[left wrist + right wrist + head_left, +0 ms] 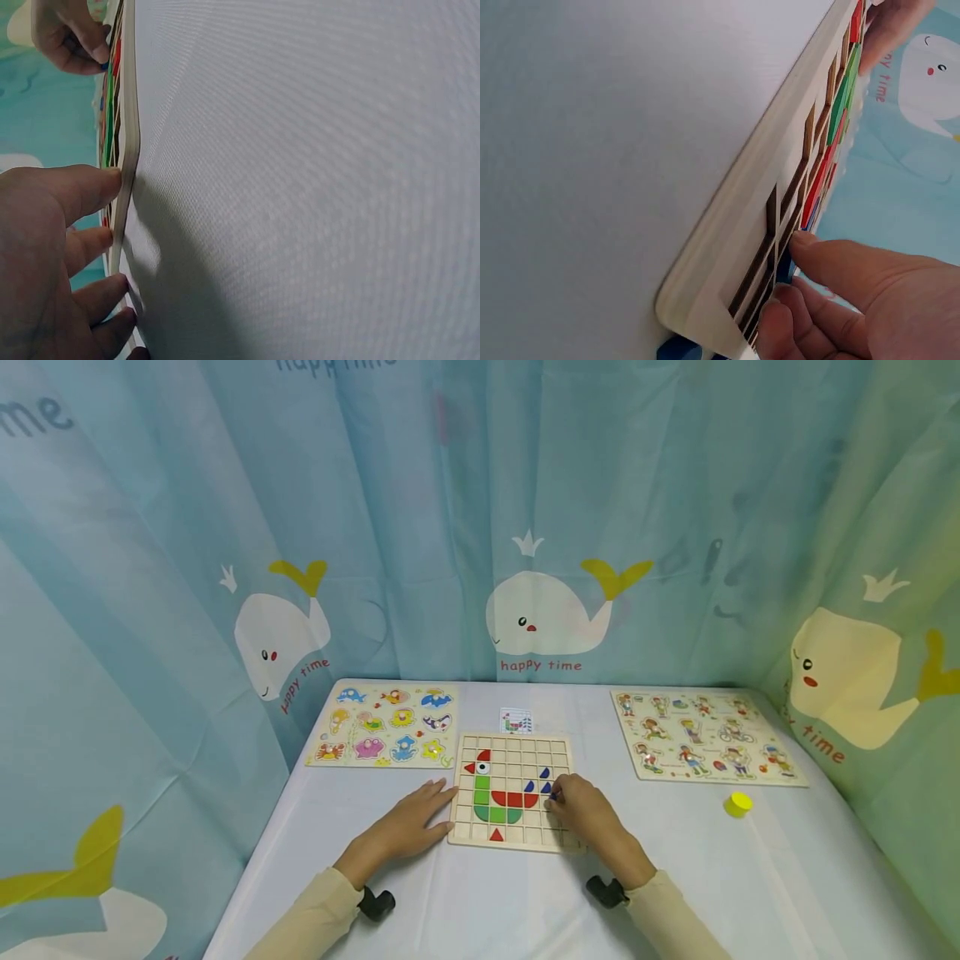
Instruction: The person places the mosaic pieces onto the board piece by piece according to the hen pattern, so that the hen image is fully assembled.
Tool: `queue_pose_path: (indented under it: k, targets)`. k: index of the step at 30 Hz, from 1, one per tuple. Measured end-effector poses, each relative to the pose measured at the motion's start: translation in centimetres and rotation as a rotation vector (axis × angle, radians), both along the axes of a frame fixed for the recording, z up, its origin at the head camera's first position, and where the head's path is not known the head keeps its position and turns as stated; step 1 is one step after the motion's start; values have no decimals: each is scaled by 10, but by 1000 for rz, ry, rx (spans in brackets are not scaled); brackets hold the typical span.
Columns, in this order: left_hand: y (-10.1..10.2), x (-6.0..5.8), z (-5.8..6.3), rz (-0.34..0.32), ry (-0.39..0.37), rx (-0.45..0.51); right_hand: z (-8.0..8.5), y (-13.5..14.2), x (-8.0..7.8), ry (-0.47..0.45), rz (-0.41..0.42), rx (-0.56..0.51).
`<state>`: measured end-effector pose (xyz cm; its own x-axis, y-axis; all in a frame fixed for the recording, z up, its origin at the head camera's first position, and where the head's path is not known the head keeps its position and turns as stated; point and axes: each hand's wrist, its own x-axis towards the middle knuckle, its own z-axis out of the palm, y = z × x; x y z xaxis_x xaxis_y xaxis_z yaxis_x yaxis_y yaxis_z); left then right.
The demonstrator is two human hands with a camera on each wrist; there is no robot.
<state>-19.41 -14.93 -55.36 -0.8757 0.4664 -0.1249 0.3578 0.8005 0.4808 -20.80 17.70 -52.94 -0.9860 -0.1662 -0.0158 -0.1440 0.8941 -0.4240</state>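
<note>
A wooden grid board (pixel 533 837) lies on the table with red, green and blue pieces set in its squares, forming a bird-like figure. A red triangle (pixel 497 835) sits in its lower row, and a round eye piece (pixel 483 767) is near the top left. My left hand (pixel 408 820) touches the board's left edge with fingers spread, thumb near the lower corner. Over the right side of the board, my right hand (pixel 588 812) pinches a small blue piece (pixel 784 265) between thumb and fingers. That hand covers some squares in the head view.
A small picture card (pixel 516 720) lies behind the board. A sea-animal puzzle (pixel 386 757) is at the back left, a puzzle of figures (pixel 667 760) at the back right. A yellow cylinder (pixel 738 805) stands at right. Beside the board's near corner lies a blue piece (pixel 679 349).
</note>
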Motion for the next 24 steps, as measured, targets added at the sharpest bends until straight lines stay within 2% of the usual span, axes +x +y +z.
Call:
queue_pose_path:
  k: [16,24]
  targets:
    - [0,0,-1,-2,9,1,3,-5,0,-133,-22,-103]
    - [0,2,1,-10,12,12,5,-6,2,-76,-9,-111]
